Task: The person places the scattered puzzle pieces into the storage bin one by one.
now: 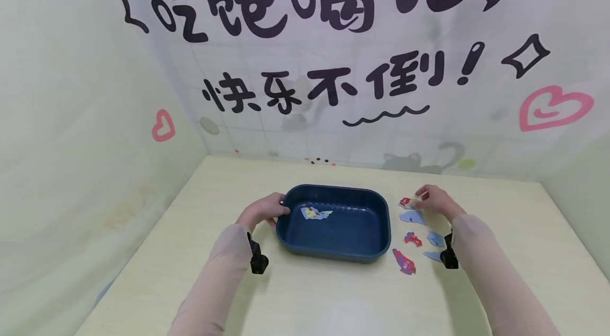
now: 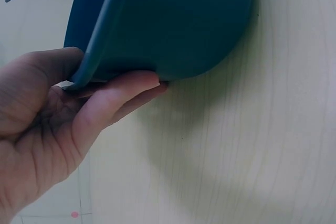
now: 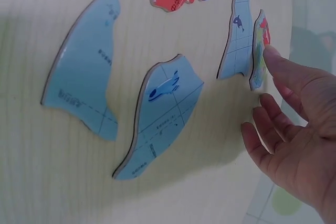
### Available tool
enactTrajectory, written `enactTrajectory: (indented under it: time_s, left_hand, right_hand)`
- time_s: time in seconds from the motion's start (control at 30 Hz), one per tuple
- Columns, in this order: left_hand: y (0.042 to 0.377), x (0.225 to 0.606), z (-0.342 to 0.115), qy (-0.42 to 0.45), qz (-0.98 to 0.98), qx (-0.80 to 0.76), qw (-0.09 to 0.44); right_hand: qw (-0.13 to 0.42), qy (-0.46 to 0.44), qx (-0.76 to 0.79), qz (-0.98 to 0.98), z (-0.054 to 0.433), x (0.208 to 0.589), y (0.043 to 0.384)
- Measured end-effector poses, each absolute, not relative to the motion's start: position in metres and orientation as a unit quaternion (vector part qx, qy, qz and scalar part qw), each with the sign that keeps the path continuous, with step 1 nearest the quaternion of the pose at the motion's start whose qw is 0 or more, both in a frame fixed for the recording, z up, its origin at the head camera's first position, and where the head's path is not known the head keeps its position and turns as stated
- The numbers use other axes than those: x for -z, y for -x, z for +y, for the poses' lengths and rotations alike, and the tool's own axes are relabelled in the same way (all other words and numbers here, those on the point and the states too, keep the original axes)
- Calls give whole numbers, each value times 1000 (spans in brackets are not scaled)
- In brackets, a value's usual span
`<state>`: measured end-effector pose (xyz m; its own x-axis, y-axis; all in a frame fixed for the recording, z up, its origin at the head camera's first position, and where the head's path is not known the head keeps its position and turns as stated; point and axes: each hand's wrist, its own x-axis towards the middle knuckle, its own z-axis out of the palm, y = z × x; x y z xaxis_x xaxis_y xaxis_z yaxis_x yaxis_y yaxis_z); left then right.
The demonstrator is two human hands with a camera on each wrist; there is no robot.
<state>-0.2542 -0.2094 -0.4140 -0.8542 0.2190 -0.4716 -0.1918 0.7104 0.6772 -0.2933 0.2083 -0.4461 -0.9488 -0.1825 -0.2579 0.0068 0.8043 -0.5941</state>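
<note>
Currently | left fingers point(image 2: 118, 95): pinching blue tray point(image 1: 333, 238) | right fingers point(image 3: 269, 129): spread, thumb point(image 3: 286, 70) at red-tipped puzzle piece point(image 3: 258, 56)

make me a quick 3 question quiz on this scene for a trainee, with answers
1. Which hand grips the bin? A) left B) right C) both
2. True or false: all the pieces lie inside the bin.
3. Which piece is nearest the right hand?

Key:
1. A, the left hand.
2. False; a blue piece, for one, lies on the table.
3. The red-and-green piece.
</note>
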Motion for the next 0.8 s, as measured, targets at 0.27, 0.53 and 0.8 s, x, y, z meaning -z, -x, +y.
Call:
enactTrajectory:
  time_s: [0.27, 0.53, 0.8]
  left_hand:
    - [253, 414, -209, -5, 888, -374, 267]
    - [252, 415, -206, -11, 889, -373, 264]
    - [250, 414, -208, -3, 891, -371, 261]
  right_hand:
    - [171, 35, 317, 932, 208, 452, 297]
    - [168, 30, 313, 934, 212, 453, 295]
    - [165, 44, 318, 932, 217, 454, 299]
